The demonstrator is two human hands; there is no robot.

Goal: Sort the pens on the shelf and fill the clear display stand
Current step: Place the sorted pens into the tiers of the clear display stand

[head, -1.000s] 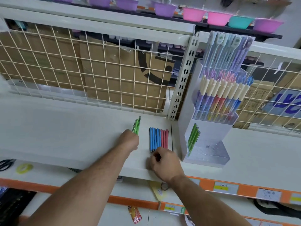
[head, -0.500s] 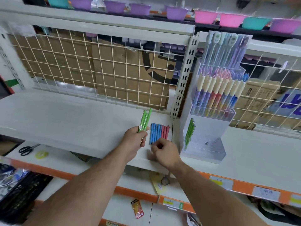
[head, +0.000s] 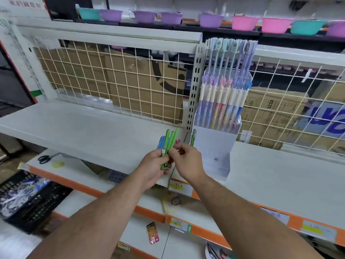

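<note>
My left hand [head: 155,165] grips a small bunch of green pens [head: 169,144], tips up, above the white shelf [head: 84,131]. My right hand [head: 186,159] meets it from the right and pinches at the bunch near its middle. Behind the bunch, blue pens [head: 161,143] and pink pens [head: 177,142] lie on the shelf, mostly hidden by my hands. The clear display stand [head: 216,146] stands to the right. Its upper tiers hold pastel pens [head: 222,101]; green pens [head: 193,137] stand in its lowest tier.
A wire grid [head: 121,81] backs the shelf, with cardboard boxes behind it. Coloured bowls [head: 244,23] line the top shelf. Scissors [head: 44,158] and a tape roll [head: 57,164] lie on the lower shelf at left. A black crate [head: 28,199] sits below left.
My left hand lifted the green pens off the shelf and brought them toward me. My right hand left the blue and pink row and came up to the bunch.
</note>
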